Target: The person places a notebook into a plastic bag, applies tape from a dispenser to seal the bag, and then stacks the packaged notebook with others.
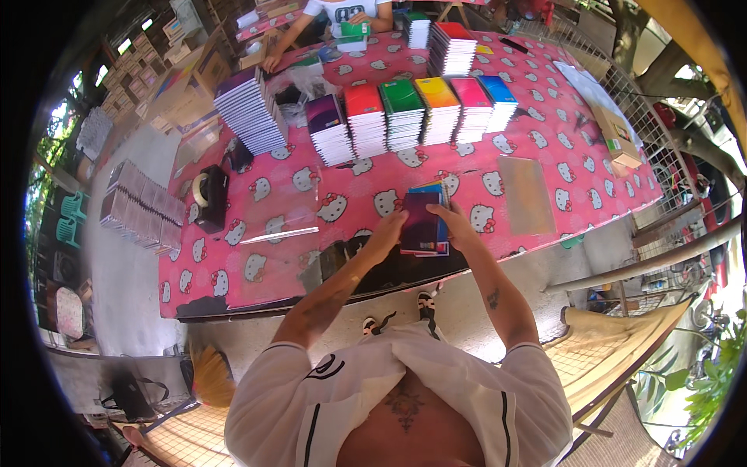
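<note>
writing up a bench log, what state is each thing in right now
small notebook pile, held, edges uneven, purple cover on top
left grip, closed on its left side
right grip, closed on its right side
six-stack notebook row, upright, covers shut
tall purple stack, standing
tape dispenser, loaded with a roll
plastic bag, crumpled
clear plastic sheet, lying flat

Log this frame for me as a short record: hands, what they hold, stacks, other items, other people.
Left hand: grips the pile's left side
Right hand: grips its right side, thumb on top
Held: small pile of notebooks, dark purple on top, other colours showing at the edges
Row of stacks: six; left to right dark purple, red, green, yellow, pink, blue
Left of row: taller purple stack
Other: black tape dispenser
Co-worker: across the table, holding a green-covered notebook
</note>
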A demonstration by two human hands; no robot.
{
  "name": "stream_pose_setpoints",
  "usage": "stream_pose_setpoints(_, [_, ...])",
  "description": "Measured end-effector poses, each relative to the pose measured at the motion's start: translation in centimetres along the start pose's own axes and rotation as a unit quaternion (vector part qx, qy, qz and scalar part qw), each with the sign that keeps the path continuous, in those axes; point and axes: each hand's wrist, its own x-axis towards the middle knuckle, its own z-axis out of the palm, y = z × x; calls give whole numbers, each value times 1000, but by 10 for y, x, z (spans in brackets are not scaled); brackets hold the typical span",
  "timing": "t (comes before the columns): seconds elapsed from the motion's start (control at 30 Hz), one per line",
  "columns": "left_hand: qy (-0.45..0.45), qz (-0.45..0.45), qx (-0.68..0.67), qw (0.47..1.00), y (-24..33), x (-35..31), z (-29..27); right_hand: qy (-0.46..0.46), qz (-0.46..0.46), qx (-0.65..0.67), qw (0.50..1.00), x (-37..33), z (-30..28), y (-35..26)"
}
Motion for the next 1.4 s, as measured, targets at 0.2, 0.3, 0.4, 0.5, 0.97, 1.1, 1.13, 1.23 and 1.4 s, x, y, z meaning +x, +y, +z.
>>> stream_pose_setpoints(0.2, [6,569,626,534,-17,-111,-42,-170,203,154,952,-75,49,2])
stream_pose_setpoints(0.3, [-66,595,508,619,-15,-112,-51,-154,79,168,971,-83,51,25])
stream_pose_setpoints(0.4, [-19,434,247,866,-28,-95,-54,-194,-231,48,952,-81,51,37])
stream_pose_setpoints(0.5, [-20,325,184,928,-35,-80,-68,-177,-295,-60,937,-84,76,54])
stream_pose_setpoints(0.97, [8,372,252,894,-52,-43,-76,-122,-324,-19,938,-57,88,66])
stream_pose_setpoints(1.1, [38,328,247,911,-52,-37,-64,-97,-301,-81,945,-49,81,75])
stream_pose_setpoints(1.13, [35,330,269,904,-51,-38,-65,-97,-302,-106,943,-50,79,74])
stream_pose_setpoints(1.23, [35,319,332,887,-42,-47,-67,-119,-283,-147,940,-48,69,72])
stream_pose_setpoints(1.4, [60,245,552,795,4,-82,-66,-139,-275,-160,938,-40,63,74])
